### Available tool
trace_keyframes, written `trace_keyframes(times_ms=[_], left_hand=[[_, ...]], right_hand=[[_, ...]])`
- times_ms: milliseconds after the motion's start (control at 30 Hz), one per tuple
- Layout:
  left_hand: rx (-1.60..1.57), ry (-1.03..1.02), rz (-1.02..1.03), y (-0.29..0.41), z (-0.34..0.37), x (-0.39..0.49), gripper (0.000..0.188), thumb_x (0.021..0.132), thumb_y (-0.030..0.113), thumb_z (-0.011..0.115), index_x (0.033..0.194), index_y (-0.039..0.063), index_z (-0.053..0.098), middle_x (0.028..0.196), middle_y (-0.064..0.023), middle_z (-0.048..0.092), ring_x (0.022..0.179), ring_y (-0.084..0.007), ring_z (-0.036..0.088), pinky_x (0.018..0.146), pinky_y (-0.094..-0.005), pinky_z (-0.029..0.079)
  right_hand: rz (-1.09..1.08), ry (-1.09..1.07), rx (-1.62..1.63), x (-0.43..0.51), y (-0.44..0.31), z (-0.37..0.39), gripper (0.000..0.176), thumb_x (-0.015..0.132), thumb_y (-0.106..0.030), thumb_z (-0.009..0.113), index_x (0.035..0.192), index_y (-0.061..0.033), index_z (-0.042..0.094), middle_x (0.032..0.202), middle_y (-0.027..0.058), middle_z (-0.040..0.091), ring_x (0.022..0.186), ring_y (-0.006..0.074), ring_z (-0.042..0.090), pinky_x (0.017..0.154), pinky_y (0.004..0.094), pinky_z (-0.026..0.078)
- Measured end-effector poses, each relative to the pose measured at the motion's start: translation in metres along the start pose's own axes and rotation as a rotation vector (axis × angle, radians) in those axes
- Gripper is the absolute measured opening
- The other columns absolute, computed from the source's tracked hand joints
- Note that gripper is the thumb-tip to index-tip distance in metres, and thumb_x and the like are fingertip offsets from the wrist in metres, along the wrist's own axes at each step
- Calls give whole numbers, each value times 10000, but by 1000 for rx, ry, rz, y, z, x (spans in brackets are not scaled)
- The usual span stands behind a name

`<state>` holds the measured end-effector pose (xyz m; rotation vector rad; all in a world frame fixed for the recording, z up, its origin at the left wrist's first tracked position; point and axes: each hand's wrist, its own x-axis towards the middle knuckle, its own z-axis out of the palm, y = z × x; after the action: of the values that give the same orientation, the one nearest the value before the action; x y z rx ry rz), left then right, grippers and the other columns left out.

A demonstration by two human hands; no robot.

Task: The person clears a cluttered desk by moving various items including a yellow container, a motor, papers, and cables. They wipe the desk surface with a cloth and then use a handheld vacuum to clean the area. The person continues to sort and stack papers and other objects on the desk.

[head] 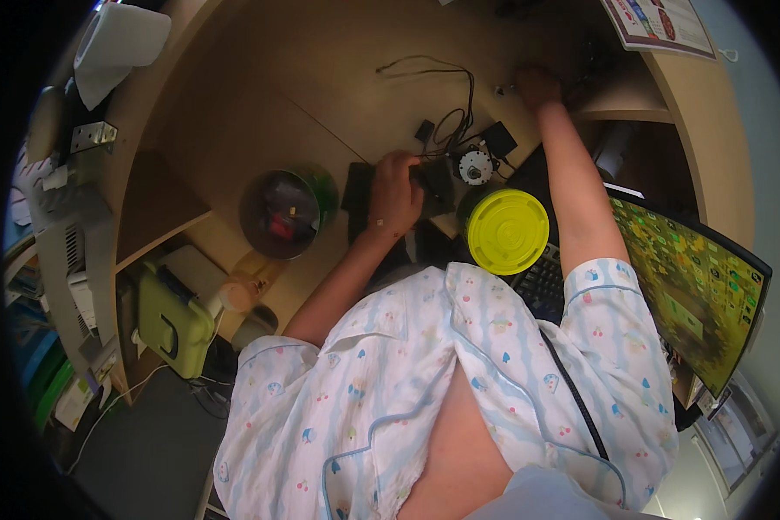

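Observation:
My left hand (396, 195) rests on a dark, flat object (362, 192) on the wooden desk; its fingers are bent and partly hidden, so whether it grips anything is unclear. My right hand (538, 88) reaches to the dim far right of the desk, beside a small shiny metal piece (500, 91); its fingers are lost in shadow. Between the hands lie a round metal motor-like part (476, 168), a black power adapter (499, 140) and a tangled black cable (472, 97). A tub with a yellow lid (508, 231) stands nearer my body, right of my left hand.
An open round container (279, 214) holding red and dark items stands left of my left hand. A clear orange-tinted cup (240, 292) and a green case (172, 318) are nearer left. The keyboard (538, 279) and monitor (695, 286) sit at right, below a wooden shelf (624, 107).

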<state>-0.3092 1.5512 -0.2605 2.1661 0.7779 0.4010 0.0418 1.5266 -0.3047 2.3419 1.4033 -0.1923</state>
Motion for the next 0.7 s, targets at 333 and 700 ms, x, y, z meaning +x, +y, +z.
trace_keyframes(times_ms=[333,700], left_hand=[[175,-64,31,-31,23,-9,682,674,164,715,1263,34,396,1340,-209,324,1277,-434,257,1067,-511,247],[248,-151,60,-30,17,-9,691,669,305,734,1238,27,458,1378,-200,288,1315,-434,208,1089,-555,190]], right_hand=[[276,449,-219,34,69,-26,449,951,-308,309,1336,-117,441,1374,155,427,1239,292,445,1006,446,372],[614,385,7,80,116,53,518,934,-375,327,1381,-115,368,1429,148,333,1303,292,342,1057,448,293]])
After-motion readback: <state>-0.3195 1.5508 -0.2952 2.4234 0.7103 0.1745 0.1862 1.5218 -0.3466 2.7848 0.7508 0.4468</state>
